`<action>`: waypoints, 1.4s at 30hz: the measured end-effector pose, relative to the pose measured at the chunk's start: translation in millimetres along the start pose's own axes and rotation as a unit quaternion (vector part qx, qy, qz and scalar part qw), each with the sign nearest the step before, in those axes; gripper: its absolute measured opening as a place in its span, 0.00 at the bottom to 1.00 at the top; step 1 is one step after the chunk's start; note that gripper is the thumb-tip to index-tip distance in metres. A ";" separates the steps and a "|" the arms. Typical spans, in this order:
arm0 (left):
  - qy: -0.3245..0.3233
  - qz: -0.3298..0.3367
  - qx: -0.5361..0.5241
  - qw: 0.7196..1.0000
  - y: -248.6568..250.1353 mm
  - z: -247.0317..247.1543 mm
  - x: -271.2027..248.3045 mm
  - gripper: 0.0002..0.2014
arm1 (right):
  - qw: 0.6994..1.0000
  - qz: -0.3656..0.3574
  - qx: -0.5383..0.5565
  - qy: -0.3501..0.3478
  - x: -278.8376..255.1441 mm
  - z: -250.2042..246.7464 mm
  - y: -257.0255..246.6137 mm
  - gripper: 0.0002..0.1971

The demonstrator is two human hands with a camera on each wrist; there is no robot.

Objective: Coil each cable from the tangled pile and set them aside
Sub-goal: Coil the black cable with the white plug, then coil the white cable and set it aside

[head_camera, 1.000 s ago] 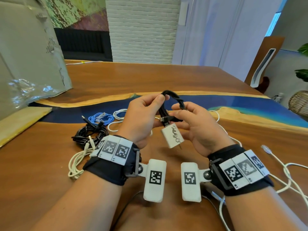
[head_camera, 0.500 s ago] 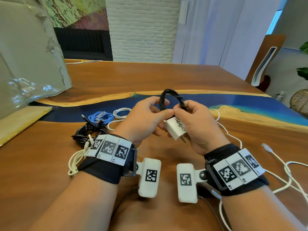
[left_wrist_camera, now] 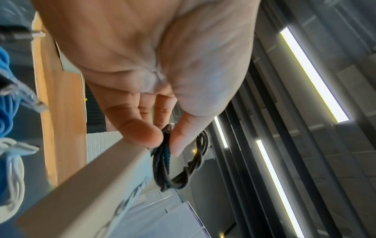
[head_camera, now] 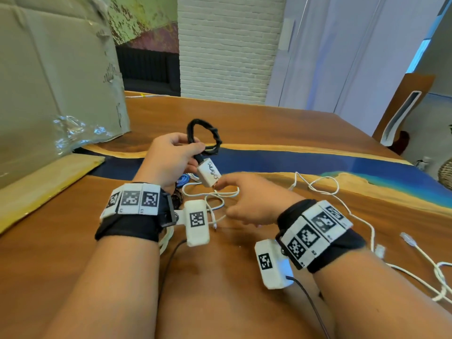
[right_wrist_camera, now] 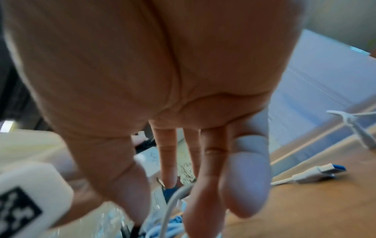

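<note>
My left hand [head_camera: 192, 152] holds a small coil of black braided cable [head_camera: 204, 137] above the table, pinched between thumb and fingers [left_wrist_camera: 148, 133]. A white charger plug [head_camera: 209, 171] hangs from the coil [left_wrist_camera: 179, 165], prongs down. My right hand [head_camera: 234, 195] is lower and to the right, with straight, spread fingers [right_wrist_camera: 244, 185] holding nothing. Its index fingertip is right beside the plug's prongs; I cannot tell whether it touches them. Loose white cable [head_camera: 215, 196] lies on the wooden table [head_camera: 269, 128] under that hand.
A big cardboard box [head_camera: 49, 89] and a flat cardboard sheet [head_camera: 49, 184] stand at the left. A blue cable coil [head_camera: 183, 179] shows behind my left wrist. More white cable [head_camera: 318, 187] and a loose connector [head_camera: 408, 239] trail to the right. A chair [head_camera: 401, 113] stands beyond the table.
My right hand has let go of the plug and coil and dropped towards the table. My left hand alone has lifted the black coil up and slightly left.
</note>
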State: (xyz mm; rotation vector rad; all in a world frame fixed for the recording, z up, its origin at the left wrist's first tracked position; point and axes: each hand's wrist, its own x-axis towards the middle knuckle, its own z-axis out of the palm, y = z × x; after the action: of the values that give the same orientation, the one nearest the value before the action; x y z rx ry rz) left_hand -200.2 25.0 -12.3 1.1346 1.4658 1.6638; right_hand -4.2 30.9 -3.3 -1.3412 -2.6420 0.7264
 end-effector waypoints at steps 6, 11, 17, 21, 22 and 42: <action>0.044 -0.018 0.012 0.999 -6.5 -18.9 8.3 0.03 | 0.981 0.037 -0.165 -0.093 22.6 10.2 -5.1 0.39; 0.026 -0.030 0.049 0.998 -9.0 -20.7 9.1 0.05 | 0.983 0.098 -0.141 -0.068 26.5 0.6 9.6 0.15; -0.065 -0.047 0.113 0.990 -6.9 0.6 1.0 0.09 | 0.987 0.142 -0.076 -0.021 10.5 -23.4 51.3 0.13; -0.100 -0.045 0.148 0.983 -9.1 18.7 -3.6 0.09 | 0.981 0.157 0.066 0.094 -14.0 -41.7 84.1 0.15; -0.108 -0.048 0.159 0.980 -9.5 23.7 -5.2 0.08 | 0.974 0.161 0.106 0.119 -20.6 -43.8 92.1 0.14; -0.200 -0.149 0.425 0.870 -22.0 64.5 16.3 0.16 | 0.960 0.051 0.244 0.129 -45.8 -13.1 133.0 0.06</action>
State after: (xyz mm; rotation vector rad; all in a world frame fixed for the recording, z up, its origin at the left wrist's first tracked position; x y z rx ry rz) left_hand -150.5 71.0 -30.5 1.4734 2.0014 0.4783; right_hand 125.7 66.6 -45.8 -1.3221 -2.0245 1.0474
